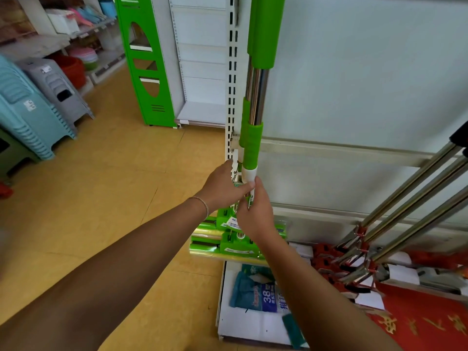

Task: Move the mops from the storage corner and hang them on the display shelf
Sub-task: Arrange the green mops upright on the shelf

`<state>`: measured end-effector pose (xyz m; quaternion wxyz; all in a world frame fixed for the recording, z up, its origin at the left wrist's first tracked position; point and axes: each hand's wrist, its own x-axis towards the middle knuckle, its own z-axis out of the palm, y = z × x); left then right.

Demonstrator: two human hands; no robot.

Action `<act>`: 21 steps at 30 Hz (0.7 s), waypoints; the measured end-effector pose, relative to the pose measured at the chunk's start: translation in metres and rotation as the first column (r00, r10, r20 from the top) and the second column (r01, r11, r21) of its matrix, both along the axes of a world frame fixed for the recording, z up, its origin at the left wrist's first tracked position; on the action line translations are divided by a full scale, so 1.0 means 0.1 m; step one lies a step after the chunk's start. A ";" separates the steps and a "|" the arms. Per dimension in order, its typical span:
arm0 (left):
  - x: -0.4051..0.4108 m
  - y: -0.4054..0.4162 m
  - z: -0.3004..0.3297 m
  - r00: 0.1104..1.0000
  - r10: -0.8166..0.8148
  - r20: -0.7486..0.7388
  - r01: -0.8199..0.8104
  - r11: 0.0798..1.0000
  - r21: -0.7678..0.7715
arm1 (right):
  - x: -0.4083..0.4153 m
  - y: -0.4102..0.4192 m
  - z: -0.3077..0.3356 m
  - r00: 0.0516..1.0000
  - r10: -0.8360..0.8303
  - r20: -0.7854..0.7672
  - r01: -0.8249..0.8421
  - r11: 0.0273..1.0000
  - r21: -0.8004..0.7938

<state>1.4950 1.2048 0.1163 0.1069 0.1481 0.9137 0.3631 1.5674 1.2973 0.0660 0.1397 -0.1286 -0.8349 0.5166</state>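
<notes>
From the head view, two green-and-chrome mops with green sleeves hang upright against the white slotted shelf upright of the display shelf, their green sponge heads low, just above the white base shelf. Both hands meet below the white collar: the left hand pinches the thin metal linkage, and the right hand curls round it from below. Red-headed chrome mops lean at the right.

Both hands grip green mop
</notes>
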 end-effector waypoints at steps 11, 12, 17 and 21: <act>0.00 0.22 0.08 0.994 0.092 -0.062 -0.083 0.989 0.124 | -0.24 0.15 0.07 0.980 0.089 0.175 -0.112 0.986 0.121; -0.01 0.24 0.08 0.992 0.112 -0.061 -0.104 0.987 0.125 | -0.25 0.16 0.08 0.979 0.084 0.187 -0.112 0.983 0.145; -0.02 0.27 0.06 0.991 0.125 -0.046 -0.117 0.983 0.144 | -0.28 0.21 0.13 0.973 0.073 0.219 -0.119 0.972 0.205; -0.03 0.26 0.06 0.992 0.119 -0.041 -0.111 0.982 0.152 | -0.28 0.18 0.16 0.971 0.049 0.234 -0.104 0.968 0.228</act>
